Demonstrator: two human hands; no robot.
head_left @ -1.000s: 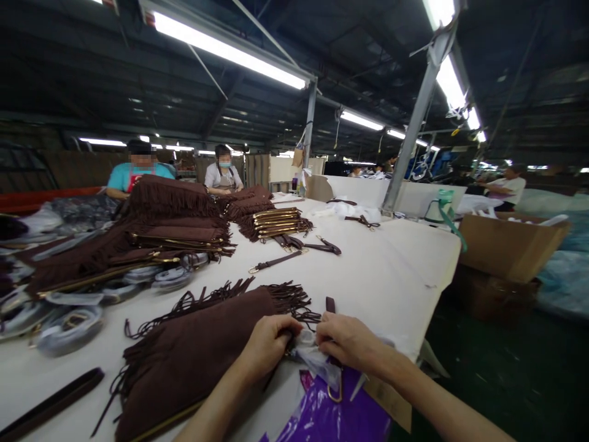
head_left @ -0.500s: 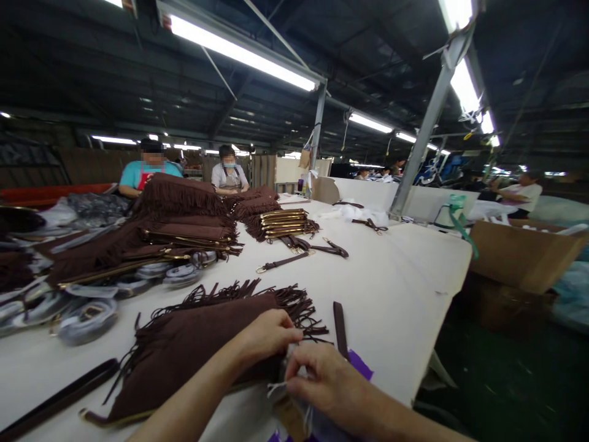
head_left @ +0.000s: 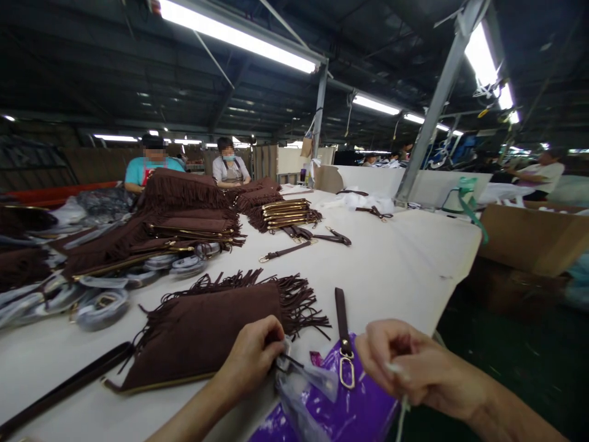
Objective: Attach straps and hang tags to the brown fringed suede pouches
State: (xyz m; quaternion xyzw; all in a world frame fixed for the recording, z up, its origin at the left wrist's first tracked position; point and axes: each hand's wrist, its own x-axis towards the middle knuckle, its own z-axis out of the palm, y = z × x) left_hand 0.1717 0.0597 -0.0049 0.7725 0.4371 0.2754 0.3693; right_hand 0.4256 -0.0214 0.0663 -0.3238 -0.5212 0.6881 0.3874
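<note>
My left hand (head_left: pixel 257 347) is closed in a pinch at the near right corner of a brown fringed pouch (head_left: pixel 207 331). Its fingertips grip clear plastic wrapping (head_left: pixel 306 377), and a thin dark cord sticks out beside them. To the right, my right hand (head_left: pixel 407 362) is raised near the table edge, fingers pinched on a white string (head_left: pixel 403 414) that hangs below it. Between my hands lies a shiny purple plastic bag (head_left: pixel 363 405). A brown wrist strap (head_left: pixel 341 313) rests with its gold clasp on that bag.
Stacked fringed pouches (head_left: pixel 184 190) and plastic-wrapped coiled straps (head_left: pixel 102 308) cover the left side. Loose brown straps (head_left: pixel 288 250) lie mid-table. A long dark strap (head_left: pixel 69 387) is at left front. Two people sit across the white table (head_left: pixel 391 264); a cardboard box (head_left: pixel 534 239) stands right.
My right hand has pulled away to the right with the white string, while my left hand stays by the pouch corner. The purple bag and the strap's gold clasp are now uncovered.
</note>
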